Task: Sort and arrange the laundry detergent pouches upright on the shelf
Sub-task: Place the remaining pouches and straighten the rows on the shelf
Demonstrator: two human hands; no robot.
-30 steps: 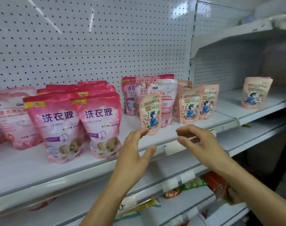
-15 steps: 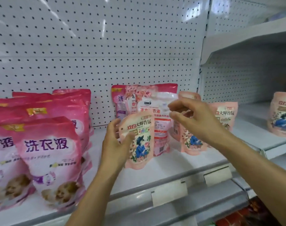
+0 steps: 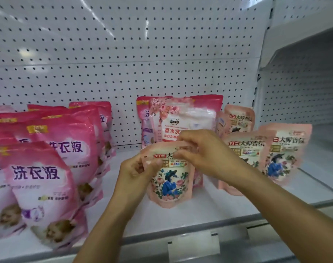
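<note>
Both hands grip one small peach pouch (image 3: 170, 179) upright on the shelf (image 3: 180, 215), left hand (image 3: 137, 173) fingers curled round its side, right hand (image 3: 205, 154) fingers pinching its top; best seat its base flat before releasing; beyond the fingers, a pouch (image 3: 184, 120) reads 香水洗.
</note>
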